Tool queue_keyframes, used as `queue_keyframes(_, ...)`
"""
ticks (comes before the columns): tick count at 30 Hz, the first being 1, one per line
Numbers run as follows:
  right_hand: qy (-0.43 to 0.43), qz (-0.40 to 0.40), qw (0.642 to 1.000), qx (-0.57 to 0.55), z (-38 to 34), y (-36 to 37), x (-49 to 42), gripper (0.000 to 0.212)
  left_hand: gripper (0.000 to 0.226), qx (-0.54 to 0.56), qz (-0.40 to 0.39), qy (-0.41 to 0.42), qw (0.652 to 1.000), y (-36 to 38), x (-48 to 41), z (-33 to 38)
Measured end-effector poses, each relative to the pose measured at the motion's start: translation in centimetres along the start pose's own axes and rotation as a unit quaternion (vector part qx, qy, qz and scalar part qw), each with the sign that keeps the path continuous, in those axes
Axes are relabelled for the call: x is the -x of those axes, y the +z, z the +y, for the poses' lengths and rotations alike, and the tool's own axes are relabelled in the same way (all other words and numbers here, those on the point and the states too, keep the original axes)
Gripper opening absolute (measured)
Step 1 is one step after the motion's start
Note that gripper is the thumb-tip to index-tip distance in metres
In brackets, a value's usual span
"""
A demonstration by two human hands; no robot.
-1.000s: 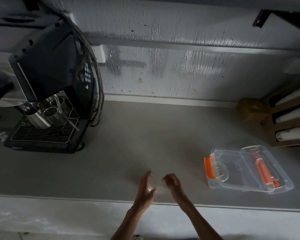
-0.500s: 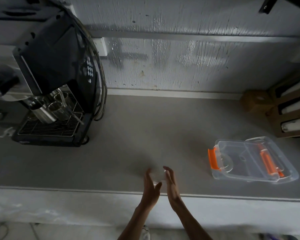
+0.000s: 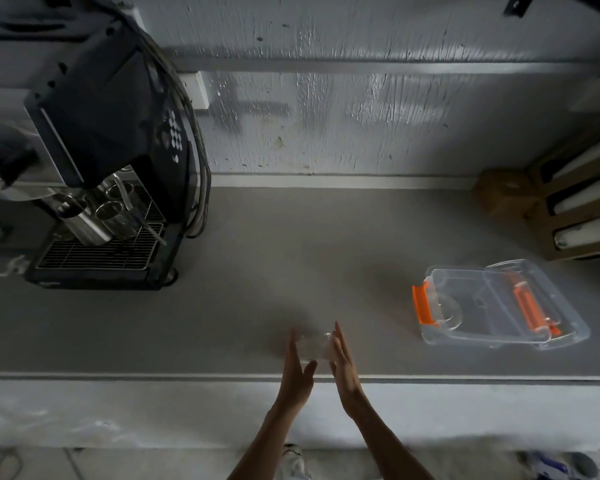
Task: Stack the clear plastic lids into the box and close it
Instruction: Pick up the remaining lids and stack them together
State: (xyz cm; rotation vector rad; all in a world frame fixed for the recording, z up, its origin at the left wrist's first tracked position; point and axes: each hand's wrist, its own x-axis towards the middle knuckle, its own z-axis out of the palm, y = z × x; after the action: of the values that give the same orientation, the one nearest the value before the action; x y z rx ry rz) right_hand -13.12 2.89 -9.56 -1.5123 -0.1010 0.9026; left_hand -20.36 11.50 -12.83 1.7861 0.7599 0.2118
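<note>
A small stack of clear plastic lids [image 3: 314,346] sits on the grey counter near its front edge. My left hand [image 3: 296,372] and my right hand [image 3: 343,367] press flat against the stack's two sides, fingers straight and pointing away from me. The clear plastic box [image 3: 499,303] with orange latches lies on the counter to the right, well apart from my hands. One orange latch shows at its left end and another near its right end. Whether its cover is on or lying inside it is hard to tell.
A black coffee machine [image 3: 111,174] with metal cups on its drip tray stands at the left back. Brown cardboard holders [image 3: 568,206] with white rolls sit at the right back by the wall. The counter's front edge [image 3: 187,377] runs just under my wrists.
My hands have closed in from a loose cupped pose to flat palms squeezing the lids between them. The view has shifted slightly; the box has not moved.
</note>
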Motion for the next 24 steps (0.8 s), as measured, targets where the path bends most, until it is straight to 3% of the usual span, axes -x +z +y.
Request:
queue_keyframes(2, -0.001, -0.006, 1.0, -0.001, -0.1, -0.2, 0.3, 0.071, 0.107, 0.011, 0.007, -0.004, 1.0, -0.1, -0.1, 0.2)
queue_keyframes(6, -0.012, -0.033, 0.999, 0.012, -0.3, -0.7, 0.3, 0.109, 0.097, 0.027, 0.01, -0.009, 1.0, -0.3, -0.6, 0.0)
queue_keyframes(9, -0.036, -0.056, 0.991, 0.116, 0.1, -1.0, 0.2, 0.086, 0.111, 0.051, 0.019, -0.031, 0.998, -0.5, -1.0, 0.1)
queue_keyframes(13, -0.149, -0.043, 0.947, 0.281, 0.3, -1.5, -0.4, 0.085, 0.105, 0.062, 0.027, -0.005, 0.998, -0.7, -1.3, 1.4)
queue_keyframes(19, -0.228, 0.042, 0.942, 0.244, -4.8, -3.0, 0.5, 0.066, 0.082, 0.148, -0.005, 0.054, 0.988, -2.1, -1.1, 8.2)
queue_keyframes(24, -0.328, 0.148, 0.905, 0.225, -9.1, -3.5, 1.9, 0.049, 0.089, 0.286, -0.072, 0.065, 0.953, -2.5, -1.1, 13.0)
